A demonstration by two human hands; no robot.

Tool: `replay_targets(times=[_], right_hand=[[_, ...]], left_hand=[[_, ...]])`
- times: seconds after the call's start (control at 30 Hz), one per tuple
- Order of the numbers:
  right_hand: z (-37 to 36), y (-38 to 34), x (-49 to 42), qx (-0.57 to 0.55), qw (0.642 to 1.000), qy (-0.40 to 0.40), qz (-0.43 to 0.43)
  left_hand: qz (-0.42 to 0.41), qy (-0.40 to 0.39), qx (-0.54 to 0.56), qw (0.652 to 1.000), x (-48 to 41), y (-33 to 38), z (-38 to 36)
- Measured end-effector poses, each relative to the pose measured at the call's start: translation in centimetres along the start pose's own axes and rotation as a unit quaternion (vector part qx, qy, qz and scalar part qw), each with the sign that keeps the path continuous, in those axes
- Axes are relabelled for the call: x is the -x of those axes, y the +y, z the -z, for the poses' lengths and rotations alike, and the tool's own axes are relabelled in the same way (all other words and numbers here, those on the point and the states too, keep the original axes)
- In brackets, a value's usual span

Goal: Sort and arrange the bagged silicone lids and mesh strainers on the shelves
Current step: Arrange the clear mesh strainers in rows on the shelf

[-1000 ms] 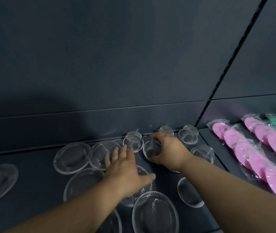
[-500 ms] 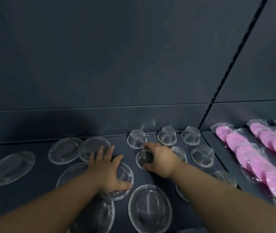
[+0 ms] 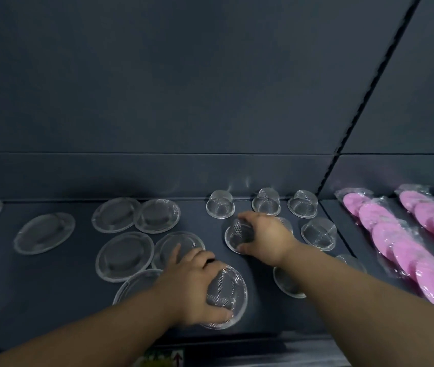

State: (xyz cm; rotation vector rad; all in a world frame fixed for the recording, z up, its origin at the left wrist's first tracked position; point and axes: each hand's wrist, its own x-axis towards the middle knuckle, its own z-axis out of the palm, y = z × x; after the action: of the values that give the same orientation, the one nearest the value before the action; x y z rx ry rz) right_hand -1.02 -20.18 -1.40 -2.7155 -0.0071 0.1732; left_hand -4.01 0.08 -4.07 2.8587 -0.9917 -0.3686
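One dark shelf (image 3: 51,287) spans the lower frame. Bagged pink lids (image 3: 395,234) lie in rows at lower right. Wide mesh strainers (image 3: 124,254) sit left of centre. At lower centre the left hand (image 3: 192,284) grips a wide strainer (image 3: 233,290). At centre the right hand (image 3: 268,239) grips a small strainer (image 3: 237,234), just below three back-row strainers (image 3: 220,205). A bottom-edge label (image 3: 162,358) shows a red arrow; its writing is illegible.

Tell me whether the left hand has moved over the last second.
Yes. The left hand has pulled back from the wide strainer pair by the back wall, toward the shelf's front edge, and now grips the front strainer.
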Motion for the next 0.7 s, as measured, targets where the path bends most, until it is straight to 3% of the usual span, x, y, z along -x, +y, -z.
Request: replay_targets(times=[0.4,0.53,0.6,0.7], right_hand=[[-2.0,-1.9,-0.2,0.008,1.0,-0.001,0.023],[-2.0,-4.0,-0.1,0.016,0.998,0.048,0.036],[-2.1,-5.9,0.1,0.007,0.996,0.066,0.061],[-2.6,-9.4,0.5,-0.004,0.994,0.064,0.094]], left_hand=[[-0.035,0.001,0.004,0.999,3.6,-5.1,-0.3],[-0.023,0.006,0.054,0.998,4.2,-6.7,0.3],[-0.002,0.032,0.104,0.994,4.6,-7.3,0.5],[0.051,0.137,0.149,0.978,6.0,-9.1,0.8]])
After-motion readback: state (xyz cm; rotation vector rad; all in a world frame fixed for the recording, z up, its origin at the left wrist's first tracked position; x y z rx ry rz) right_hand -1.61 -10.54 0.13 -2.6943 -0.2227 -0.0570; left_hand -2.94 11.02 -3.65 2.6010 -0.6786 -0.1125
